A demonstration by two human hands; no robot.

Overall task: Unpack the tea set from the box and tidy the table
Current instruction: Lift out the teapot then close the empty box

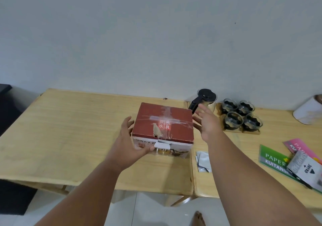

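Observation:
A red cardboard box (163,121) with tape across its closed lid stands on the wooden table (69,129). My left hand (129,145) grips the box's near left corner, thumb across the front face. My right hand (207,122) hovers just off the box's right side, fingers spread, holding nothing. Behind that hand stands a glass teapot (207,98) with a black lid and handle. To its right, several glass cups (242,114) sit on a wooden tray (250,132).
A second table (244,156) adjoins on the right. It carries white sachets (203,161), a green receipt book (273,159), a pink booklet (299,145), a grey stamp pad pack (305,170) and a white roll (308,110). A bare foot (198,218) shows on the tiled floor.

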